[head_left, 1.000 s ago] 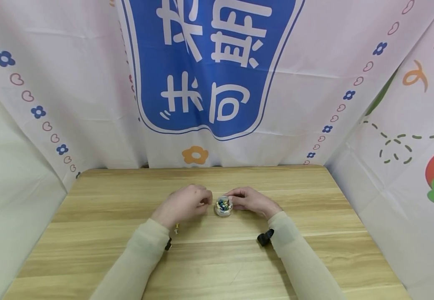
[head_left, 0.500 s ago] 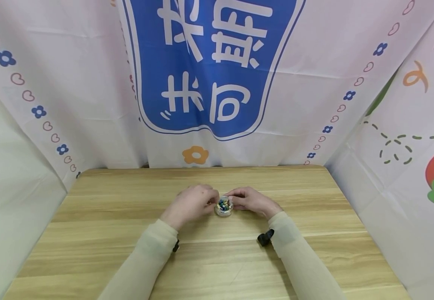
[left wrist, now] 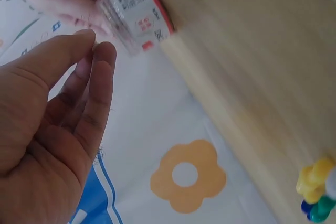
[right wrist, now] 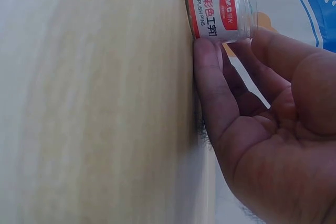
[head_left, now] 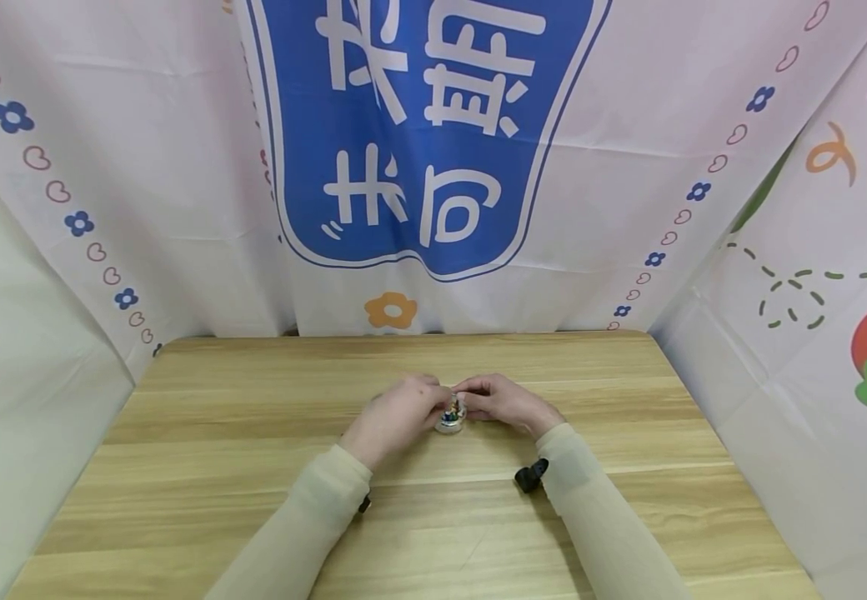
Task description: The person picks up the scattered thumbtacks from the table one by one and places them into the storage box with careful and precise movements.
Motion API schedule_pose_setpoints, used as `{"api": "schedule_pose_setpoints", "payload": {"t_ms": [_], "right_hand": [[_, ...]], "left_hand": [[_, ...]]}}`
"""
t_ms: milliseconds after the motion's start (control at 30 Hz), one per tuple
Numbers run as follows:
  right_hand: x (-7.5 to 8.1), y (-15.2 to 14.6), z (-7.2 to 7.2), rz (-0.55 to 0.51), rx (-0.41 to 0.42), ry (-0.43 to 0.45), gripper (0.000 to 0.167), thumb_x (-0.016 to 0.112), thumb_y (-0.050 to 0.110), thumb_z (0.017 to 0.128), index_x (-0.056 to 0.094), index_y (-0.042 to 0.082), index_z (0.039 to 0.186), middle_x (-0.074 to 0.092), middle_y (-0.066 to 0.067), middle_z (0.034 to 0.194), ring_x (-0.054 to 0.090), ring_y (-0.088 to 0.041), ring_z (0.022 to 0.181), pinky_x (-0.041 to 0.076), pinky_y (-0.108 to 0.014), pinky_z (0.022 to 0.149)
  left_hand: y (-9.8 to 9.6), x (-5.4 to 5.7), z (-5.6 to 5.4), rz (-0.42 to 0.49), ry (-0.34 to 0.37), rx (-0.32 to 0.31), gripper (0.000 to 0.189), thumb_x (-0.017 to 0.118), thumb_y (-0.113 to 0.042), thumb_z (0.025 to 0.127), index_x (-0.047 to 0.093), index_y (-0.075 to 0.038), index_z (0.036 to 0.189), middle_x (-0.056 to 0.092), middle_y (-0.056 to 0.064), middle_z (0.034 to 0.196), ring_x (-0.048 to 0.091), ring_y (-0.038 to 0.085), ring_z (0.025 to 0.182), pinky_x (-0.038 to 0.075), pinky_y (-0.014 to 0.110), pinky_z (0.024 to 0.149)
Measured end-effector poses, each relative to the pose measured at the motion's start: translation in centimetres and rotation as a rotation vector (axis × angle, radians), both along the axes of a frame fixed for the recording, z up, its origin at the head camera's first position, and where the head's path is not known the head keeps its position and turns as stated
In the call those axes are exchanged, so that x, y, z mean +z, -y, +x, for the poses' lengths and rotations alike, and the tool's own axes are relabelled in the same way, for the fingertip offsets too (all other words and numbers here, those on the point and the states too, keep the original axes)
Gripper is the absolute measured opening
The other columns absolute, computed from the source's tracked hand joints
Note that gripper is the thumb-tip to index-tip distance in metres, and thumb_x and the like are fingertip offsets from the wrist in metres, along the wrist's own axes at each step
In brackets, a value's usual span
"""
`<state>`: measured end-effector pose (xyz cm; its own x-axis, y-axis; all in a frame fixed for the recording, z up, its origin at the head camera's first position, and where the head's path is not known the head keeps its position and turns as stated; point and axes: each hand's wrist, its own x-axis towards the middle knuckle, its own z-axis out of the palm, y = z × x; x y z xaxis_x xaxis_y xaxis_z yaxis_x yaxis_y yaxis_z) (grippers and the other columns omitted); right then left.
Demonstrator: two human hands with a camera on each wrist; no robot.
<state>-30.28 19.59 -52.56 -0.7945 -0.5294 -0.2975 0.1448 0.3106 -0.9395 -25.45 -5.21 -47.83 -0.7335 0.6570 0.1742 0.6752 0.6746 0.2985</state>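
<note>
A small clear round jar (head_left: 450, 423) of push pins stands on the table, its red-and-white label (right wrist: 214, 3) printed "PUSH PINS". Colourful pins show inside it in the head view. My right hand (head_left: 504, 402) holds the jar from the right, thumb and fingers against its side. My left hand (head_left: 403, 412) is at the jar's left rim, covering part of its mouth. In the left wrist view the left thumb and forefinger pinch together, with a tiny pale bit of a push pin (left wrist: 95, 46) between the tips; the rest is hidden by the fingers.
Several loose push pins (left wrist: 317, 184), yellow, white, green and blue, lie on the wooden table (head_left: 201, 467), seen in the left wrist view; the left arm hides them from the head view. A printed curtain (head_left: 328, 300) hangs behind the table's back edge.
My left hand has moved right, from beside the jar to over its left rim. The left forearm now covers pins that showed on the table earlier. The right hand and jar stay put.
</note>
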Motion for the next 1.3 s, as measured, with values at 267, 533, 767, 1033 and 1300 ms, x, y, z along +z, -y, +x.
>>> {"api": "schedule_pose_setpoints", "payload": {"t_ms": [267, 533, 767, 1033, 1300], "right_hand": [[0.0, -0.2, 0.0, 0.005, 0.032, -0.035, 0.040, 0.056, 0.009, 0.124, 0.064, -0.009, 0.159, 0.065, -0.031, 0.165, 0.072, -0.033, 0.148, 0.064, -0.038, 0.121], [0.0, 0.0, 0.0, 0.017, -0.004, -0.009, 0.039, 0.057, 0.009, 0.124, 0.066, -0.006, 0.159, 0.065, -0.029, 0.166, 0.073, -0.031, 0.146, 0.065, -0.035, 0.119], [-0.2, -0.1, 0.0, 0.039, -0.008, -0.021, 0.038, 0.058, 0.009, 0.123, 0.068, -0.005, 0.157, 0.066, -0.028, 0.165, 0.073, -0.032, 0.147, 0.065, -0.036, 0.119], [-0.1, 0.0, 0.0, 0.022, -0.008, -0.012, 0.038, 0.056, 0.006, 0.123, 0.067, -0.007, 0.157, 0.065, -0.030, 0.165, 0.072, -0.032, 0.148, 0.064, -0.037, 0.121], [0.0, 0.0, 0.1, 0.006, -0.002, -0.010, 0.039, 0.057, 0.007, 0.123, 0.066, -0.008, 0.158, 0.066, -0.031, 0.164, 0.074, -0.029, 0.142, 0.064, -0.039, 0.122]], "left_hand": [[-0.2, -0.1, 0.2, 0.022, 0.058, -0.021, 0.021, 0.079, -0.005, 0.111, 0.086, -0.013, 0.129, 0.085, 0.004, 0.115, 0.082, 0.020, 0.106, 0.071, 0.040, 0.095], [2.3, 1.6, -0.4, 0.033, 0.154, 0.034, 0.017, 0.082, -0.007, 0.110, 0.084, -0.008, 0.127, 0.086, 0.007, 0.124, 0.081, 0.023, 0.113, 0.070, 0.047, 0.102], [5.4, 2.7, -1.2, 0.007, 0.144, 0.110, 0.015, 0.084, -0.011, 0.109, 0.085, -0.010, 0.124, 0.087, 0.009, 0.122, 0.080, 0.021, 0.109, 0.070, 0.045, 0.099], [8.5, 3.2, -1.6, -0.039, 0.219, 0.171, 0.017, 0.087, -0.012, 0.106, 0.085, -0.010, 0.123, 0.086, 0.008, 0.121, 0.078, 0.022, 0.111, 0.068, 0.049, 0.103], [11.3, 3.2, -1.8, -0.061, 0.315, 0.099, 0.011, 0.088, -0.006, 0.103, 0.085, -0.009, 0.113, 0.082, 0.002, 0.107, 0.072, 0.019, 0.100, 0.064, 0.040, 0.093]]}}
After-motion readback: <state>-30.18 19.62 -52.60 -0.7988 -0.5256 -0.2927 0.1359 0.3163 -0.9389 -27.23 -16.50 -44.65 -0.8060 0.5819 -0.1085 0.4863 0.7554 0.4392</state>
